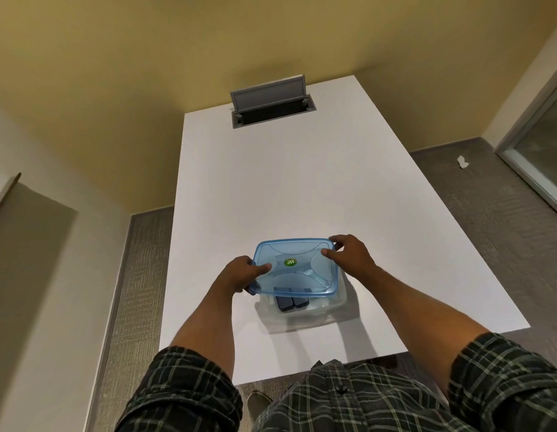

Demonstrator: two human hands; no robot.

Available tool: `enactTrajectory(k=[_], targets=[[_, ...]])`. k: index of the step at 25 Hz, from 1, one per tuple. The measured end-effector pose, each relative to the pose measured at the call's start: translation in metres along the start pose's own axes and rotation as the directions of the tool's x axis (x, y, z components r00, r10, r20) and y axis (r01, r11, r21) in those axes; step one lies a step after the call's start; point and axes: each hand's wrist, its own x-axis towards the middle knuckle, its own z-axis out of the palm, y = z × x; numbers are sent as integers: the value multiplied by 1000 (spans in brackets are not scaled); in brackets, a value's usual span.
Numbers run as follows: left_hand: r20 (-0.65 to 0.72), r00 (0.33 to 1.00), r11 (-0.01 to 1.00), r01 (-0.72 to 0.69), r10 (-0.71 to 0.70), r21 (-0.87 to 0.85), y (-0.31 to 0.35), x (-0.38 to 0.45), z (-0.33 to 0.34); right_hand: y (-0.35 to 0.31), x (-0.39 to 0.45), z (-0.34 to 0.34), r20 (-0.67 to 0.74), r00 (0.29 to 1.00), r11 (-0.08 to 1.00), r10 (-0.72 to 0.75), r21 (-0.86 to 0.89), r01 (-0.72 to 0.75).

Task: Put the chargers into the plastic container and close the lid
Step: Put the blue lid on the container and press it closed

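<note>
A clear plastic container sits on the white table near its front edge. Two dark chargers lie side by side inside it, partly hidden under the lid. The translucent blue lid, with a green sticker at its middle, hovers tilted over the container and does not look seated. My left hand grips the lid's near left corner, thumb on top. My right hand holds the far right edge, fingers on the rim.
A grey cable hatch stands open at the table's far end. Grey carpet runs along both sides of the table, with a white scrap of paper on the right. A glass door frame is at far right.
</note>
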Motion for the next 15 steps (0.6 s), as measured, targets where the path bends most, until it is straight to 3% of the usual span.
enactTrajectory(k=[10,15], targets=[[123,992,985,-41,21,166,-16,-11,20,4,-5,10,21,1000,995,18,-103,-16],[83,996,968,-60,41,244,-27,-8,29,6,-7,12,30,999,993,22,-121,-19]])
